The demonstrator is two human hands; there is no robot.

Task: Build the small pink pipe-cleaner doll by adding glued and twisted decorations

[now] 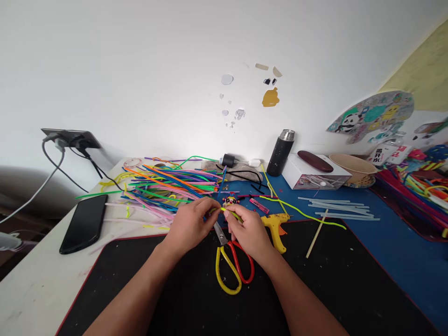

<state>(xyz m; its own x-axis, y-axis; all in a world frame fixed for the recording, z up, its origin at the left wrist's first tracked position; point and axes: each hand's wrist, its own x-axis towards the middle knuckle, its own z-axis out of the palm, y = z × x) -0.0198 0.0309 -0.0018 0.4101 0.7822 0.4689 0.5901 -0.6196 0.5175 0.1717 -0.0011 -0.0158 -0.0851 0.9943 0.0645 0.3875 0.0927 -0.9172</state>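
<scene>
My left hand (pixel 192 223) and my right hand (pixel 250 229) meet above the black mat, fingertips nearly touching. Both pinch a short yellow-green pipe cleaner (pixel 223 209), whose ends are partly hidden by my fingers. Beneath them lies a pair of scissors (pixel 221 239) with one yellow and one red handle; the blades run under my hands. Just behind my fingertips is a small colourful figure (pixel 231 199) with a face-like front. A yellow glue gun (pixel 275 227) rests to the right of my right hand. Beyond it stretches a long yellow-green pipe cleaner (pixel 304 213).
Many coloured pipe cleaners (pixel 175 184) are heaped at the back left, near a black phone (pixel 84 224). On the right are a wooden stick (pixel 317 234), translucent glue sticks (pixel 341 208) and a white box (pixel 308 179). A black thermos (pixel 280 154) stands by the wall.
</scene>
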